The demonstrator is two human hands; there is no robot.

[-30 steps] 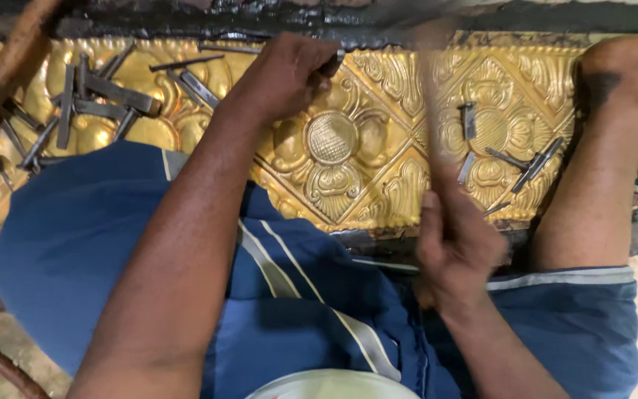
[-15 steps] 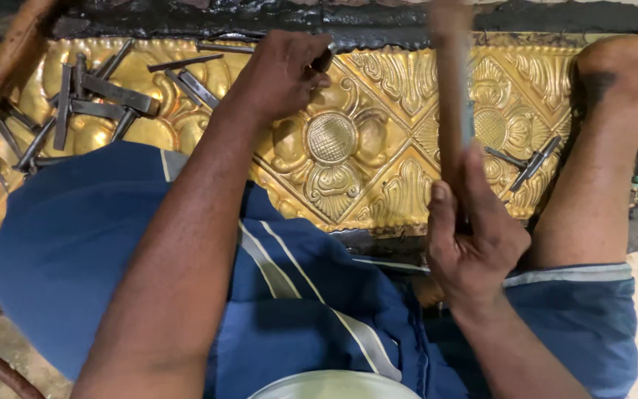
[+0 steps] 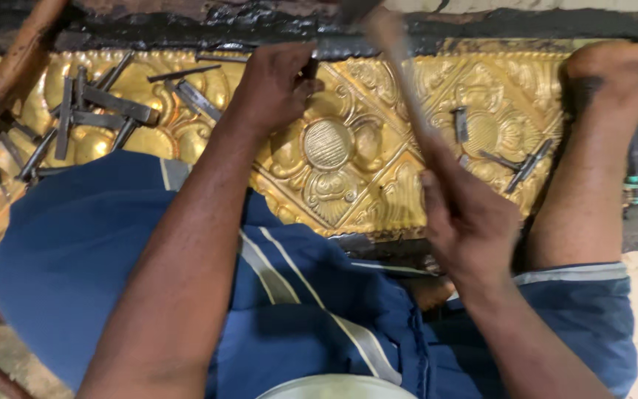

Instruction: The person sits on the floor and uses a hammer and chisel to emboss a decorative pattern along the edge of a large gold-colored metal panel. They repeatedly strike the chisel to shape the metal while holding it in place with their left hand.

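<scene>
An embossed golden metal sheet (image 3: 378, 166) with a flower pattern lies set in black pitch in front of me. My left hand (image 3: 275, 85) is closed around a small dark punch (image 3: 309, 69) that stands on the sheet's upper part. My right hand (image 3: 470, 222) grips a wooden hammer handle (image 3: 400, 81); it slants up and to the left, blurred, with the head at the top edge near the punch.
Several dark steel punches (image 3: 90, 118) lie scattered on the sheet's left part, and a few more punches (image 3: 515, 162) lie on the right. My blue-clad knee (image 3: 75, 244) covers the lower left. My bare foot (image 3: 614, 66) rests on the sheet's right end. A wooden stick (image 3: 12, 74) crosses the top left.
The hammer has swung from upright over the sheet's right half to slanting left toward the punch. My right hand moved slightly left and up. My left hand stayed in place.
</scene>
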